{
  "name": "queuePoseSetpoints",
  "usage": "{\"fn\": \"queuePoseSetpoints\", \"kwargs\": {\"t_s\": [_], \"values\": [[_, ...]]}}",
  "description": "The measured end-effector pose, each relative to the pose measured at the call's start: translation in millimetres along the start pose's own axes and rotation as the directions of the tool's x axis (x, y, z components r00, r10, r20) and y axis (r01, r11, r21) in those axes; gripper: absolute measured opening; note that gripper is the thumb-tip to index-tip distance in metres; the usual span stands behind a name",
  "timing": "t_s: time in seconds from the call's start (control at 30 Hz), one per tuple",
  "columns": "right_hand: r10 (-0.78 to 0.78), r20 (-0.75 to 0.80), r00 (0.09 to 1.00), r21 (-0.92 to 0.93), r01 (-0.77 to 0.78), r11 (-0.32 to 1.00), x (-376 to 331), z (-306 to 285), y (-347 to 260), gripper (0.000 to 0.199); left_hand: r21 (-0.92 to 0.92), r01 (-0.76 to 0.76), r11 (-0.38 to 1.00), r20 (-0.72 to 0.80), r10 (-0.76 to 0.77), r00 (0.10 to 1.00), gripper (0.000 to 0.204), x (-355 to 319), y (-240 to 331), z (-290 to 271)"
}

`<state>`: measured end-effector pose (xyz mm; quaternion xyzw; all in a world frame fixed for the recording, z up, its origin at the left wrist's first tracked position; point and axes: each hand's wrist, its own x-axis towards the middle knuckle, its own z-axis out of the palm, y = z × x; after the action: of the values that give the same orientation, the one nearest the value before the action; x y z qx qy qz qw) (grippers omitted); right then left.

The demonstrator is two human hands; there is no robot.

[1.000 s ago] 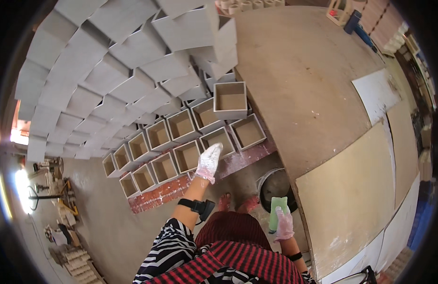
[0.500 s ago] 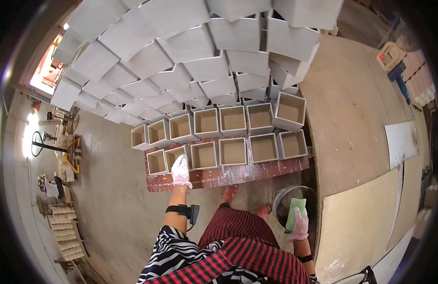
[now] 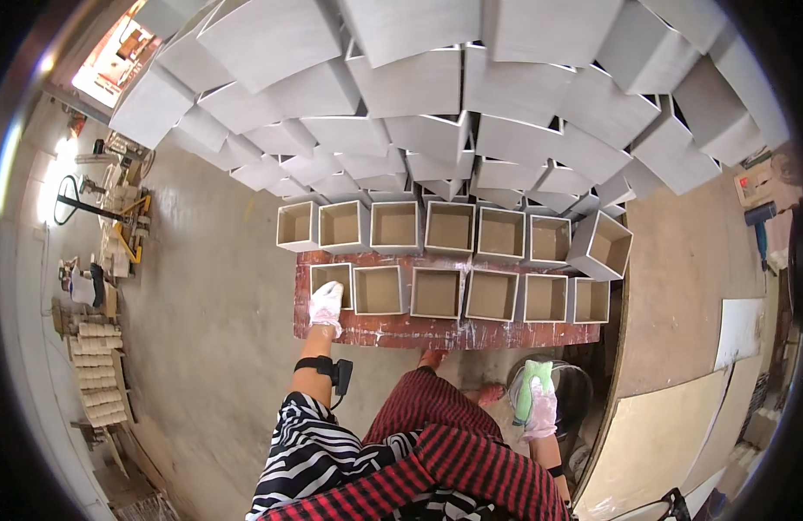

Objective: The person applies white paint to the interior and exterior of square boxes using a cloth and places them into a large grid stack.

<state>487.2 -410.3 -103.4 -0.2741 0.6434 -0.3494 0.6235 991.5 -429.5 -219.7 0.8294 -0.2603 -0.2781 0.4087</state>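
My left hand (image 3: 326, 304), in a white glove, rests on the near rim of the leftmost open white box (image 3: 332, 285) in the front row. These boxes stand in two rows on a red-brown board (image 3: 436, 331). My right hand (image 3: 538, 408), also gloved, holds a green sponge-like pad (image 3: 526, 391) over a dark round bucket (image 3: 575, 392) at my right side. A black band with a small device (image 3: 325, 369) sits on my left wrist.
A large stack of closed white boxes (image 3: 436, 104) fills the floor beyond the board. Flat pale boards (image 3: 662, 434) lie at right, a white sheet (image 3: 738, 332) beside them. A trolley and stacked items (image 3: 97, 382) stand at left on the concrete floor.
The view has swung left and the box rows now lie level. My left hand has moved from a middle box to the leftmost front box. The right hand stays over the bucket.
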Motion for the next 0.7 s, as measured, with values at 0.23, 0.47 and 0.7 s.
{"fn": "queuePoseSetpoints", "kwargs": {"t_s": [0.23,0.47,0.7], "values": [[0.013,0.023,1.0,0.036,-0.014,0.999,9,33,-5,0.035,0.282,0.174,0.943,0.214,-0.239,0.947,0.061,1,46,18],[-0.039,0.033,0.999,-0.182,0.045,0.982,7,40,-10,0.031,0.708,-0.118,0.696,0.273,-0.115,0.955,0.039,12,43,21],[0.032,-0.065,0.997,-0.052,-0.035,0.998,4,15,3,0.036,0.22,-0.083,0.972,0.27,0.021,0.963,0.025,-29,125,-37]]}}
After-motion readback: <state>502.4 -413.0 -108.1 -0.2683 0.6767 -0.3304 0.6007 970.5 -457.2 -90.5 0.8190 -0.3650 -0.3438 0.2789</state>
